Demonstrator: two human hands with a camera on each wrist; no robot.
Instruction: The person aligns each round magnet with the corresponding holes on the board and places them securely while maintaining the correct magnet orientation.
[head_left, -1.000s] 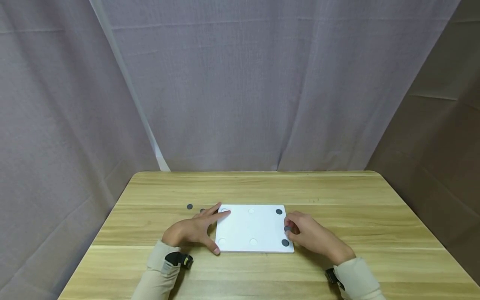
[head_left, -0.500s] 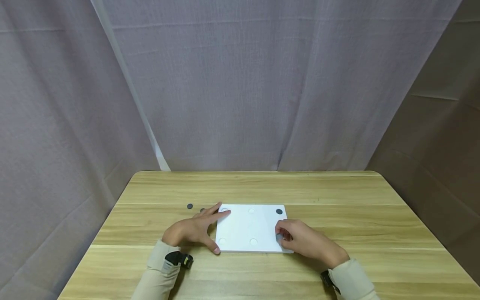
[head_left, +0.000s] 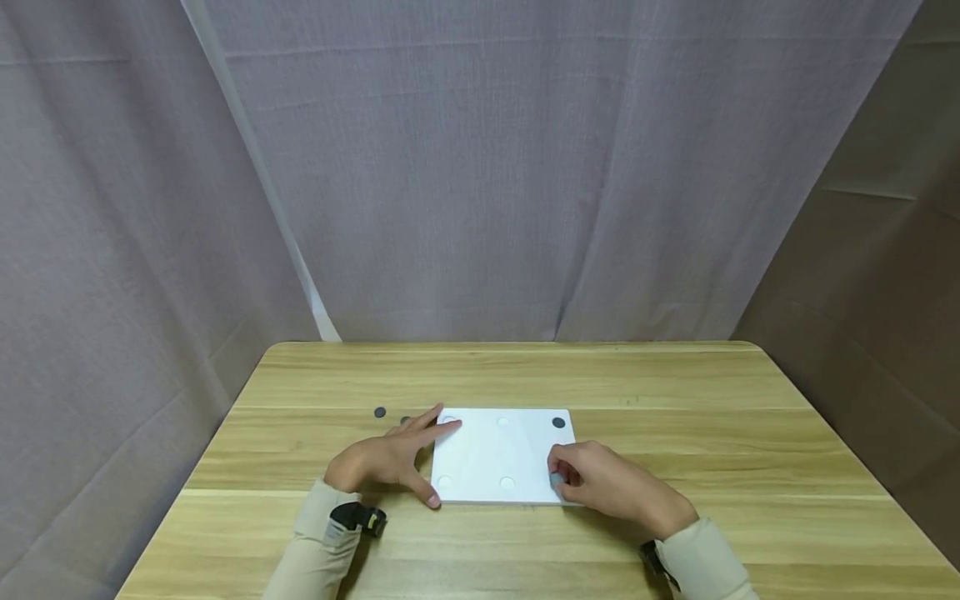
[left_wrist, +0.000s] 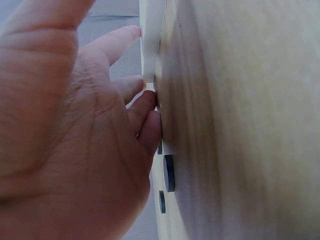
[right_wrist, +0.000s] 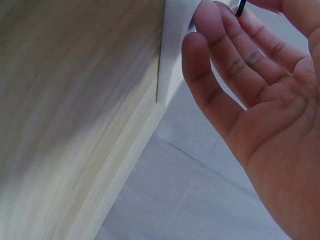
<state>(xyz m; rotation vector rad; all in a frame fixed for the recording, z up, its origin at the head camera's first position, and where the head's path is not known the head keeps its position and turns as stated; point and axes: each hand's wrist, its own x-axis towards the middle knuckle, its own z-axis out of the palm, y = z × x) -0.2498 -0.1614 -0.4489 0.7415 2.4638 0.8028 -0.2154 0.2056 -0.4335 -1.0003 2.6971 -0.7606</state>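
A white rectangular board point(head_left: 480, 458) with shallow round recesses lies on the table. My left hand point(head_left: 393, 460) is spread at the board's left end, its thumb by the near corner and a fingertip over the far left recess. Over the right end, my right hand point(head_left: 611, 479) pinches a small disc point(head_left: 557, 480) between thumb and finger. Its face looks bluish grey in the head view, while the right wrist view shows a thin black edge point(right_wrist: 241, 7). Another dark disc point(head_left: 558, 422) sits in the far right recess. The board's near right corner is hidden behind the right hand.
On the wooden table point(head_left: 480, 550), left of the board, lies a loose dark disc point(head_left: 380, 412), with another disc point(head_left: 405, 420) partly covered by the left hand. In the left wrist view several discs point(left_wrist: 169, 173) show beyond the fingers. A grey curtain point(head_left: 480, 183) hangs behind.
My right hand has moved left and nearer with its disc, over the near right part of the board, covering the disc seen there earlier. The left hand stays in place.
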